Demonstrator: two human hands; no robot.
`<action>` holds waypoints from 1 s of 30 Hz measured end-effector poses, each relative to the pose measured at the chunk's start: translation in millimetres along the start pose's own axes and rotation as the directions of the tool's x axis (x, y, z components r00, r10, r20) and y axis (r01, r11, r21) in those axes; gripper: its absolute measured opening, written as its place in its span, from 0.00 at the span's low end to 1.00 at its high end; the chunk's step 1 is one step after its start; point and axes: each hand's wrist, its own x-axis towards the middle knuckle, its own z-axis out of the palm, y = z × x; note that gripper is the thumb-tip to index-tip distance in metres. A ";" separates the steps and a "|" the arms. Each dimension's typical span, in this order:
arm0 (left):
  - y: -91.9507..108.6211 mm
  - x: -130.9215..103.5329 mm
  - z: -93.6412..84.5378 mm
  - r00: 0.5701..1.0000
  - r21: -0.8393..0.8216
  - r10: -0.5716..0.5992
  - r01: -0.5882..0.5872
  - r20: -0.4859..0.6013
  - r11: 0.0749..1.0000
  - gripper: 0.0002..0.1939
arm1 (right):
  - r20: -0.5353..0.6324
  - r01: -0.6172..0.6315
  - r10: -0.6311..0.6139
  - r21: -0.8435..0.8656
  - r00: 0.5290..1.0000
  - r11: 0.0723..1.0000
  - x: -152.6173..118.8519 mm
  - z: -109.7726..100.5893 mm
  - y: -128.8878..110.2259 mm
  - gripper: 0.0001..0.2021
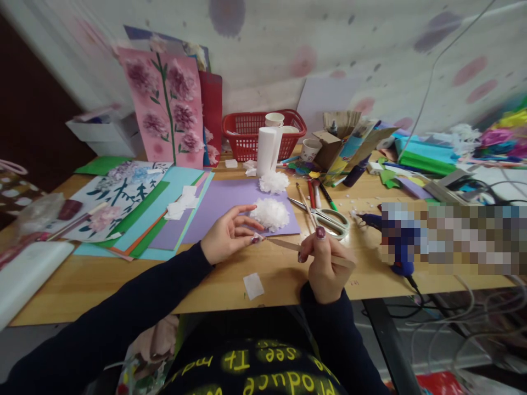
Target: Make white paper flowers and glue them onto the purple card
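Clock centre, head view: where the two hands meet above the pale wooden table; twelve points away from the person.
Left hand: it seems to pinch a small white scrap of thin paper at the thumb tip, the other fingers loosely spread.
Right hand: just past three o'clock, closed around a slender, flat, tan tapering tool; the tip points to nine, right at the scrap. From where I stand I can't tell whether they touch.
Near cluster: a rounded, ruffled white paper cluster at twelve o'clock, just beside the left fingertips, on a flat purple paper sheet.
Far cluster: a smaller ruffled white paper cluster, farther out at twelve, near the sheet's far edge.
White squares: a loose pile of flat white paper squares near ten; a single flat white square at six.
Tools lying by: silver scissors with pale handles between two and three; a blue glue gun at three.
Done, I'd judge: both clusters look full and shaped.
Left, I'd judge: the scrap isn't yet joined to either cluster, and the squares lie unworked; how many are needed, I can't say.
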 end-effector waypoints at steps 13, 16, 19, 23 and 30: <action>-4.9 5.2 4.8 0.943 0.482 0.323 -0.245 -0.085 0.842 0.28 | 0.194 0.080 -0.017 -0.320 0.981 0.944 7.9 0.5 4.2 0.21; -6.2 4.7 5.5 0.911 0.645 0.410 -0.340 0.045 0.684 0.28 | 0.160 0.064 0.000 -0.391 0.987 0.918 9.8 1.6 6.5 0.21; -9.8 5.0 2.6 0.847 0.738 0.502 -0.450 0.174 0.503 0.29 | 0.110 0.032 0.018 -0.430 0.994 0.902 10.1 1.0 8.8 0.21; -15.6 10.7 -3.1 0.725 0.785 0.588 -0.575 0.359 0.230 0.27 | 0.068 -0.008 0.044 -0.458 0.997 0.889 9.9 -0.2 10.7 0.21; -16.9 22.0 -2.5 0.580 0.748 0.577 -0.658 0.576 -0.085 0.20 | 0.058 -0.010 0.034 -0.360 0.998 0.933 10.0 -1.4 7.4 0.20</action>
